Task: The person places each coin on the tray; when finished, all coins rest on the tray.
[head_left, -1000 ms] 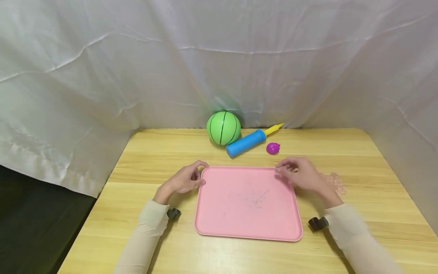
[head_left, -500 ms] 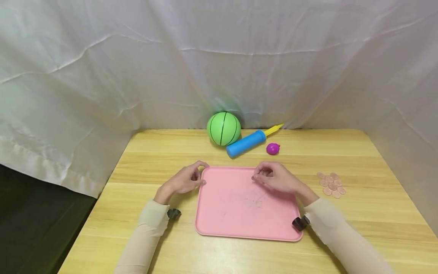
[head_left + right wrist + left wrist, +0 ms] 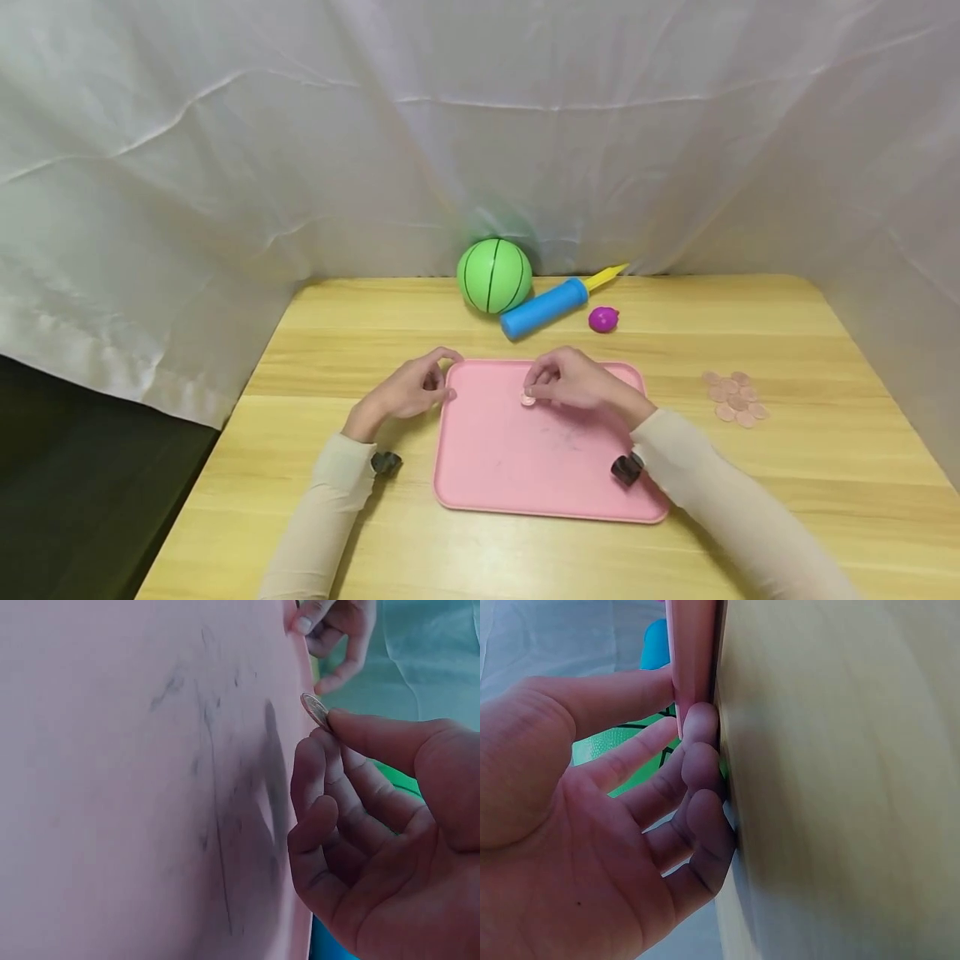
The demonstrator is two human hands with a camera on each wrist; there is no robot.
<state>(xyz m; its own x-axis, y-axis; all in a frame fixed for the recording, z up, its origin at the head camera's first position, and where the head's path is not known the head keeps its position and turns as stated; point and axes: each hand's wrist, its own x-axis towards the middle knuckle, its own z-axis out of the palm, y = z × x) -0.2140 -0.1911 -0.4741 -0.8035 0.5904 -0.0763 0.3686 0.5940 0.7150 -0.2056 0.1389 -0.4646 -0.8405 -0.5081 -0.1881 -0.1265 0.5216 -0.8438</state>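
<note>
A pink tray (image 3: 517, 467) with dark scratches lies on the wooden table. My left hand (image 3: 408, 388) grips its far left corner; in the left wrist view the thumb lies on the rim (image 3: 694, 645) and the curled fingertips sit against the outer edge. Over the tray's far part, my right hand (image 3: 573, 380) pinches a coin (image 3: 316, 712) between thumb and fingers. The coin (image 3: 528, 399) shows below the fingertips in the head view, close above the tray surface. Several more coins (image 3: 737, 402) form a flat cluster on the table to the right.
Behind the tray stand a green ball (image 3: 494, 277) with black lines and a blue hand pump (image 3: 545, 308) with a yellow nozzle. A small purple object (image 3: 603, 319) lies right of the pump. White cloth (image 3: 360, 167) hangs around the table's back and sides.
My right hand has moved left with the coin, from the tray's far right corner to over its far middle. The left hand keeps its place at the corner.
</note>
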